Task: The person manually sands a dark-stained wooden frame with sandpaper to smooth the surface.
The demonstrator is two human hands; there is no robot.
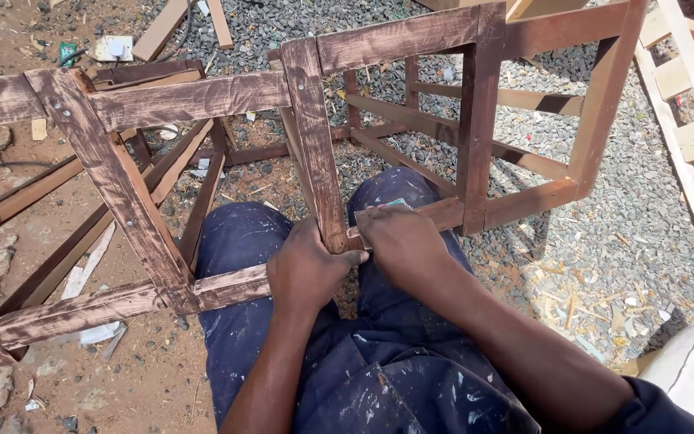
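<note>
Both hands (355, 257) on dark-stained wooden frame (315, 153)

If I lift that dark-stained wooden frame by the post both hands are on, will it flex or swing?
The wooden frame probably stays stiff: its rails are screwed at the joints. It looks open and long, so likely awkward more than heavy, and may swing sideways. The left hand and right hand grip near one end only.

Open gaps between the stained frame's rails (202, 96) give passage; its crossing bars probably block elsewhere.

Bright, hard daylight — crisp dark shadows fall from the wooden frame (315, 145) onto the gravel (628, 233); focus is sharp throughout, with mild wide-angle bending at the edges.
</note>
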